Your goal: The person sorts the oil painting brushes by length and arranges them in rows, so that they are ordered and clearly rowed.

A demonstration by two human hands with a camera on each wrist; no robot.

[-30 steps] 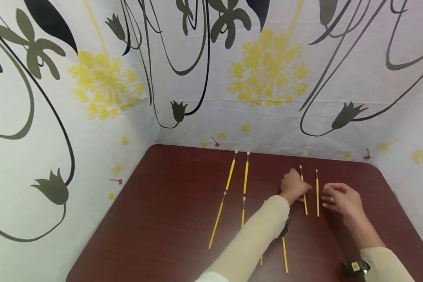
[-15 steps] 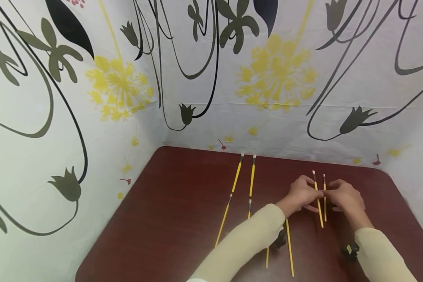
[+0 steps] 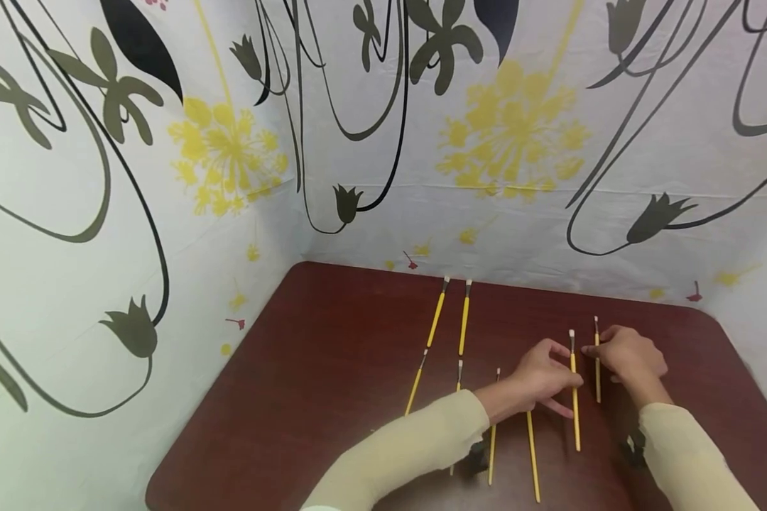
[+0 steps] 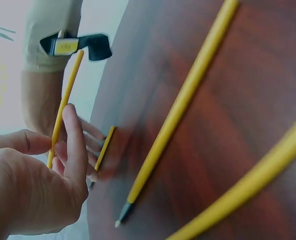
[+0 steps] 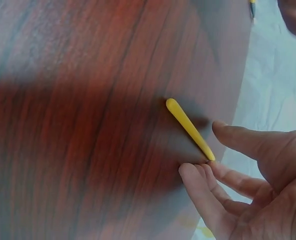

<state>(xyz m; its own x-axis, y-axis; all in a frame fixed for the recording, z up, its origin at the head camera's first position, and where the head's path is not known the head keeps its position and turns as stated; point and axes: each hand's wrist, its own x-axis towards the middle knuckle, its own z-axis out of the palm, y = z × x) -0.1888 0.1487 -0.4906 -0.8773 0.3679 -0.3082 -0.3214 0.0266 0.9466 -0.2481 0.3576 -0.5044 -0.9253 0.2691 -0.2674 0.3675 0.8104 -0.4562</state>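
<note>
My left hand (image 3: 540, 372) pinches a thin yellow paintbrush (image 3: 575, 426), bristles toward the back wall. In the left wrist view the brush handle (image 4: 73, 75) slants up between thumb and fingers. To its right, my right hand (image 3: 633, 358) reaches over a second yellow paintbrush (image 3: 598, 387) that lies on the dark red table (image 3: 332, 341). The right wrist view shows this brush's handle end (image 5: 185, 122) sticking out past the fingertips. There the thumb and fingers stand apart, and the bristle end is hidden behind the hand.
Two paintbrushes, one left (image 3: 436, 319) and one right (image 3: 464, 326), lie at the table's back edge. Several more lie nearer the front, such as one brush (image 3: 533, 454) below my left hand. My left sleeve (image 3: 403, 447) covers parts of some. Patterned cloth walls (image 3: 371, 234) border the table.
My left hand has drawn its paintbrush leftward and toward the front, away from the right hand. The right-hand paintbrush keeps its place on the table. The head view has shifted slightly.
</note>
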